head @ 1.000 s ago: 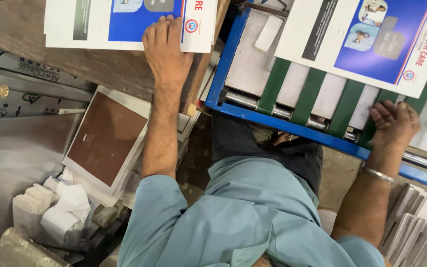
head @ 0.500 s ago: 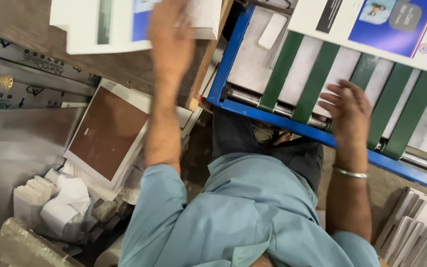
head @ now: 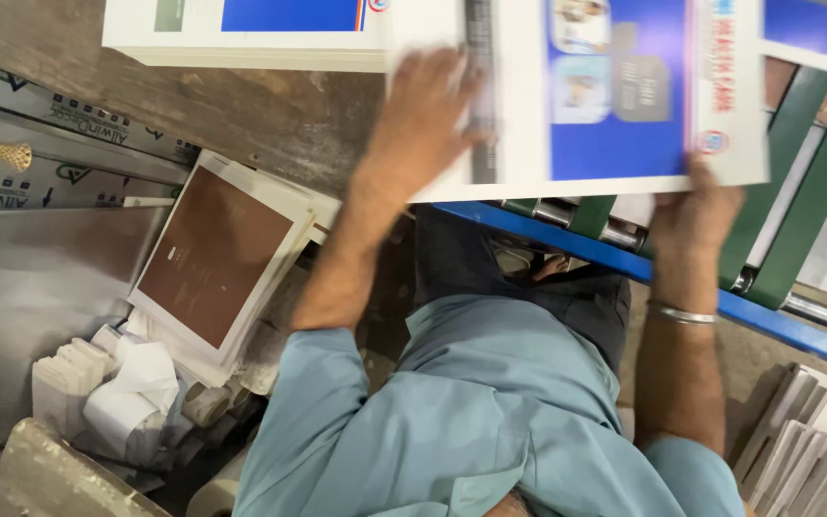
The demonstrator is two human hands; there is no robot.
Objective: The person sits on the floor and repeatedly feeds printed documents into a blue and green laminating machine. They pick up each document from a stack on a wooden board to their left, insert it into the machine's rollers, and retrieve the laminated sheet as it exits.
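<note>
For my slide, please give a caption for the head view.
Both hands, left hand and right hand, hold white-and-blue printed sheet over blue-framed conveyor.

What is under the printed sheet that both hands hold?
Under the printed sheet, held by left hand and right hand, show a blue rail and green belts. Whatever lies beneath its middle is covered.

left: bare wooden bench (head: 241,115) | right: blue rail (head: 777,321), green belts (head: 820,191) block

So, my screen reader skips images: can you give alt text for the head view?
Both hands, left and right, hold a printed white-and-blue sheet above a blue-framed conveyor. A stack of similar sheets lies on the wooden table.
</note>
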